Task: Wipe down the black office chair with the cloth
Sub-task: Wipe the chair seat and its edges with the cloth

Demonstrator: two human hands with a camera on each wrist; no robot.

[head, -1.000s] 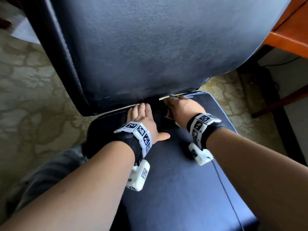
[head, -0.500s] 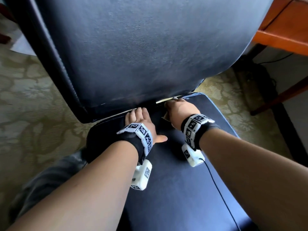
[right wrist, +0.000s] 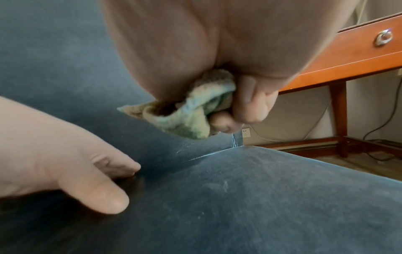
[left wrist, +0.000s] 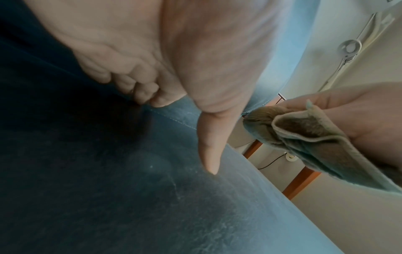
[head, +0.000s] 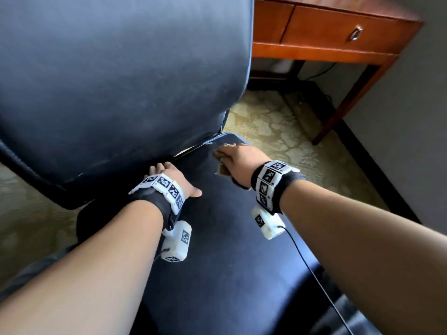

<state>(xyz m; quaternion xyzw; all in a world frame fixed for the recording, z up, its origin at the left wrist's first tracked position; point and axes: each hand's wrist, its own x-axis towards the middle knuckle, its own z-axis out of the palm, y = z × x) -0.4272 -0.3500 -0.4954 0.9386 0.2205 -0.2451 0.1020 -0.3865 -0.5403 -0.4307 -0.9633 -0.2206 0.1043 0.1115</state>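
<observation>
Closest in, both forearms reach over the chair seat (head: 237,274), each with a marker-covered wristband and a little white camera box under the wrist. The left hand (head: 171,177) lies flat near the back edge of the seat, thumb sticking out sideways and fingers laid straight with their tips tucked into the crease where the seat meets the backrest (head: 121,81), so it's relaxed and holding nothing. Just past it, toward the back right corner of the seat, the right hand (head: 239,160) is curled round the cloth (right wrist: 195,110), a bunched-up greenish-tan rag, with fingers and thumb clamped on it; from the wrist views the cloth sits just above the seam, hard to say if it's touching. Farther back, past the chair, there's patterned carpet (head: 278,131) and a wooden desk (head: 326,37) with a drawer handle (head: 355,33), cables trailing underneath.
</observation>
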